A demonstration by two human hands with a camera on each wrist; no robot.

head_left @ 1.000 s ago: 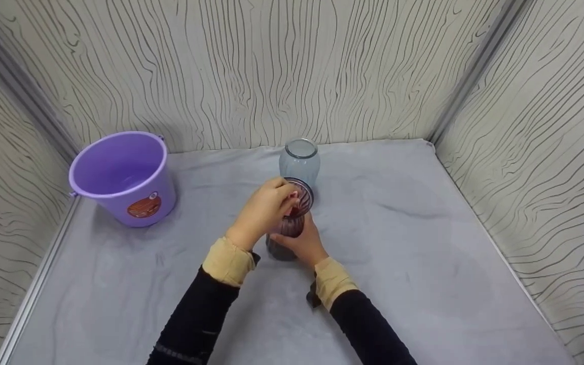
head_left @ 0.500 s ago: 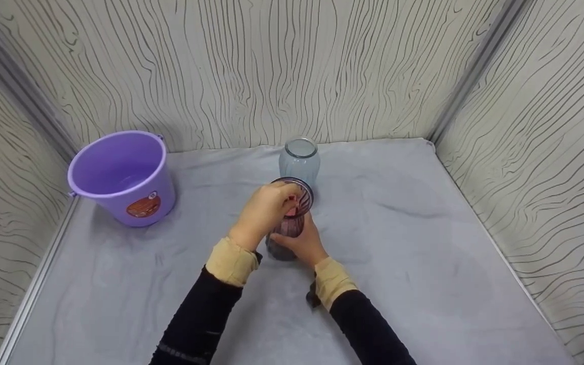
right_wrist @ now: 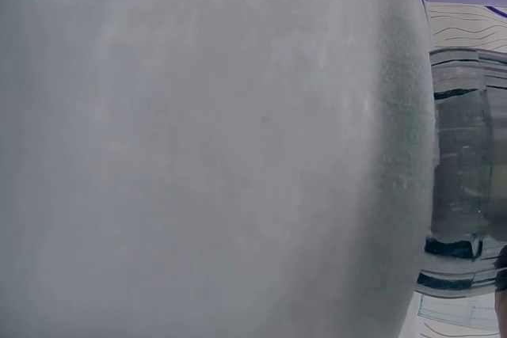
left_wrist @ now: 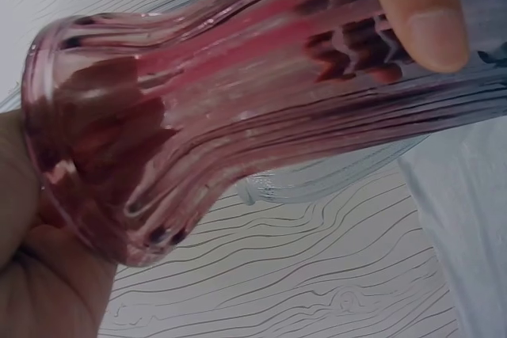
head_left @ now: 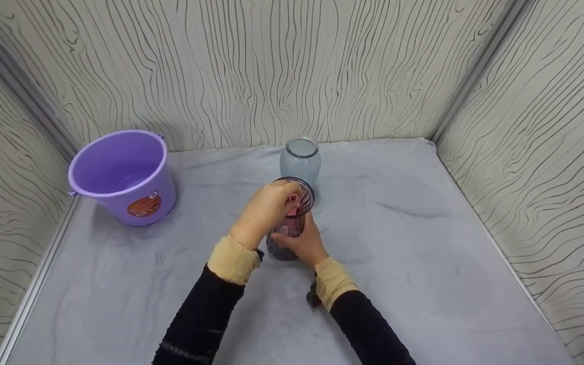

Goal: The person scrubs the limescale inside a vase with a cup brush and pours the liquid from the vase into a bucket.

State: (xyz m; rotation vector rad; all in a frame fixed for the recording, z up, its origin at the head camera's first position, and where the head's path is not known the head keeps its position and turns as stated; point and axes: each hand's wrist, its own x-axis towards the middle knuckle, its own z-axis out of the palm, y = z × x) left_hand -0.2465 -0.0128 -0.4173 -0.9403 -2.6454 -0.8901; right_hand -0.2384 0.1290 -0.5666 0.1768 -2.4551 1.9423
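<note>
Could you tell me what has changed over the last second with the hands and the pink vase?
Almost nothing: the left hand at the rim of the pink vase edged slightly down and right. The right hand keeps its grip on the vase's body. The clear jar and purple bucket stayed put.

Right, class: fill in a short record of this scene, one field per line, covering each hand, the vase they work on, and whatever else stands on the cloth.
left hand: at the rim of the pink ribbed glass vase, fingers curled over its mouth
right hand: grips the vase's lower body
vase: upright on the grey cloth
clear glass jar: just behind the vase
purple bucket: far left, upright, orange label facing the camera
walls: wood-grain panels
</note>
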